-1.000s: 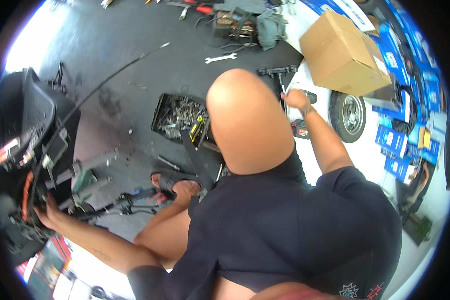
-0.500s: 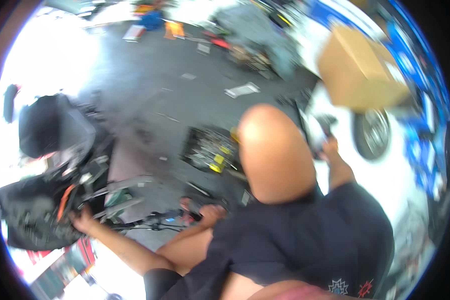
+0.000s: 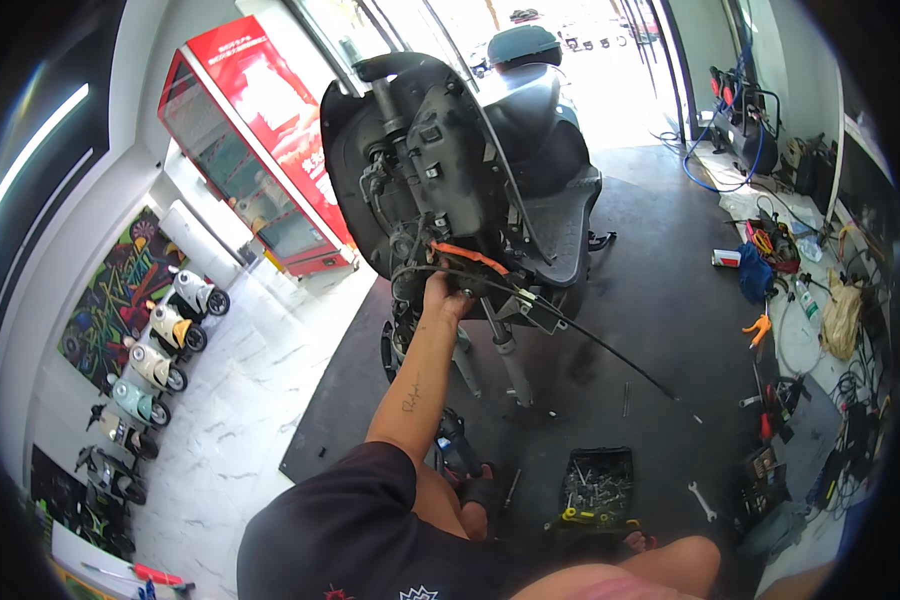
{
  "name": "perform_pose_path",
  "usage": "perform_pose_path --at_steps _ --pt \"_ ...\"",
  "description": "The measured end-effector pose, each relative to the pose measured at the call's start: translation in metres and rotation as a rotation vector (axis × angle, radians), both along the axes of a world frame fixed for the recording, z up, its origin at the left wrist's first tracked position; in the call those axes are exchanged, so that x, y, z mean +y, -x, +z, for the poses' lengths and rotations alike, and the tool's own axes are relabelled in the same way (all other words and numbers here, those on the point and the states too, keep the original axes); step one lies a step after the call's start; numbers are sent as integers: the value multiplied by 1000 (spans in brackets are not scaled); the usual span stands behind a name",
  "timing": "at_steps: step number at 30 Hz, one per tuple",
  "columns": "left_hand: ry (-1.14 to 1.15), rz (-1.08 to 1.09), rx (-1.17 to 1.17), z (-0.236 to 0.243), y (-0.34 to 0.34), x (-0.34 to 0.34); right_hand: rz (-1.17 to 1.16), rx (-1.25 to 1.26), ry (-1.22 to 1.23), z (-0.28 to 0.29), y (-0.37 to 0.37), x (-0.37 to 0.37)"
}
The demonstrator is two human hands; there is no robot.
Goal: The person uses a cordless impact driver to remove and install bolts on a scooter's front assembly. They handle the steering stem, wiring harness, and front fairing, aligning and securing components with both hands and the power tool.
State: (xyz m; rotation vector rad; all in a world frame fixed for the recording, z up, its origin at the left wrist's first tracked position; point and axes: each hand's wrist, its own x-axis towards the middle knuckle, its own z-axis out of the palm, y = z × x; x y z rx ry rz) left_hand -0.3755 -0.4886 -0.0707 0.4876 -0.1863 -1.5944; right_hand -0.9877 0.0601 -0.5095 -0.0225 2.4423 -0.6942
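A black scooter (image 3: pixel 460 190) with its front panel off stands ahead, fork legs (image 3: pixel 511 365) bare, no wheel between them. My left hand (image 3: pixel 446 298) is at the lower front of its body, just under an orange cable (image 3: pixel 470 256). Its fingers are bent in among the dark parts and partly hidden; what they grip I cannot make out. Close by, a long thin black cable (image 3: pixel 610 348) sticks out to the right and slants down. My right hand is out of view.
A black tray of small metal parts (image 3: pixel 597 480) lies by my feet, with a wrench (image 3: pixel 703 502) to its right. Tools and cables crowd the right side, near an orange-handled tool (image 3: pixel 758 329). A red display fridge (image 3: pixel 270 130) stands back left.
My view has swung left, bringing the scooter to the middle. My left hand remains at its front. My right hand, earlier at the right with a dark object, has left the view.
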Motion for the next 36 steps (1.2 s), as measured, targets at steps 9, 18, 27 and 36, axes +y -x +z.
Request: perform_pose_path --at_steps 9,18,27,36 --pt "27 105 85 -24 4 -15 -15 59 193 73 10 -15" --pt "12 166 179 -8 28 4 -9 230 640 230 51 35" --pt "-15 204 137 -6 31 9 786 1142 784 675 -5 -212" --pt "-14 136 110 0 31 21 1625 1259 875 933 -248 -539"
